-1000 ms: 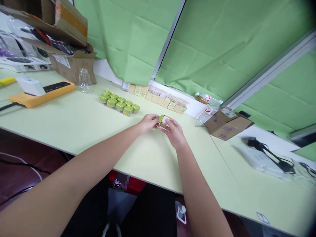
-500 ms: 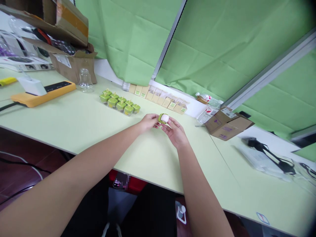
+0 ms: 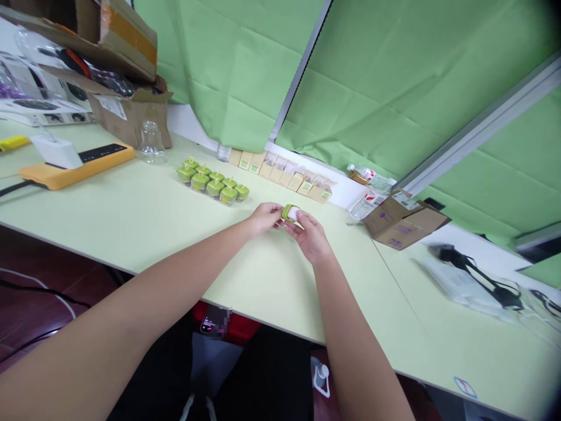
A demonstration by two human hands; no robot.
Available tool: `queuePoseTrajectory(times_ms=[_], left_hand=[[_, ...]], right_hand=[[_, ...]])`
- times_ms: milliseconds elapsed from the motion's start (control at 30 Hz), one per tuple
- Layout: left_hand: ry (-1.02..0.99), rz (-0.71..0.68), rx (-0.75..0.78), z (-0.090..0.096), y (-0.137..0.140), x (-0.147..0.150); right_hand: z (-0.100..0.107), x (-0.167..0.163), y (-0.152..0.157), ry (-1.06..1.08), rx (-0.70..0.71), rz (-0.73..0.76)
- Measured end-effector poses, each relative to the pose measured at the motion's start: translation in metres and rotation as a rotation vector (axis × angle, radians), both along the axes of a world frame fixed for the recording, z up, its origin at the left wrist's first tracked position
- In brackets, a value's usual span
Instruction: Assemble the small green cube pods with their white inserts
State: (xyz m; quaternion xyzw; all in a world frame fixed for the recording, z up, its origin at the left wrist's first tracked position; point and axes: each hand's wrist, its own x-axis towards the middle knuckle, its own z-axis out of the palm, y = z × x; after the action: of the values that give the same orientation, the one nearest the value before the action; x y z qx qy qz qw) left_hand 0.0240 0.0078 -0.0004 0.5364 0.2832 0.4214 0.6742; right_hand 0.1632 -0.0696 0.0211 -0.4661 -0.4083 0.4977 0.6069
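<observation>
Clock: I read it from my remote seat, centred on the green-and-white piece [image 3: 286,213], 12 being the far side of the table [image 3: 272,280].
Green-and-white piece: it sits between my 2 hands, raised over the tabletop.
Left hand [image 3: 264,218]: fingertips pinched on its 9 o'clock edge.
Right hand [image 3: 310,235]: clamped on its 3 o'clock side, thumb on the white part [image 3: 293,214].
Green-lidded cups [image 3: 214,187]: 10 o'clock, the nearest obstacle past my left hand.
Small tan boxes [image 3: 278,171]: a row at 12 o'clock, close to the wall, below the green curtain [image 3: 245,70].
Power strip [image 3: 87,174]: 9 o'clock, orange, a white adapter [image 3: 56,153] on top.
Brown carton [image 3: 390,222]: 3 o'clock, beside 2 plastic bottles [image 3: 371,202].
Black headset-like item [image 3: 486,286]: between 3 and 4 o'clock.
Phone [image 3: 214,321]: 7 o'clock, below the table edge.
Change: 0.5 s ago the white part showed more fully; now my right thumb covers its side. The cups and boxes stay put.
Cup contents: I count 9 in 2 rows, clear-bottomed, something yellowish in the nearest.
Open cardboard box [image 3: 125,117]: 10 o'clock, clear plastic pieces inside.
Bottle contents: the upper looks brownish.
Tan box contents: hidden from me.
</observation>
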Motion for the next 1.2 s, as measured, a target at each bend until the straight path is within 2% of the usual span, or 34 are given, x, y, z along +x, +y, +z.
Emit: queuePoseTrajectory(times_ms=[300,533,1200], left_hand=[[0.013,-0.005,-0.01,0.0007,0.0011,-0.0018],[0.019,0.003,-0.013,0.0025,0.0004,-0.001],[0.06,0.003,0.005,0.0019,0.0008,0.0]], right_hand=[[0.0014,0.0023,-0.0014,0.043,0.015,0.027],[0.0002,0.0024,0.0008,0.09,-0.012,-0.034],[0.001,0.0039,0.0022,0.072,-0.05,-0.043]])
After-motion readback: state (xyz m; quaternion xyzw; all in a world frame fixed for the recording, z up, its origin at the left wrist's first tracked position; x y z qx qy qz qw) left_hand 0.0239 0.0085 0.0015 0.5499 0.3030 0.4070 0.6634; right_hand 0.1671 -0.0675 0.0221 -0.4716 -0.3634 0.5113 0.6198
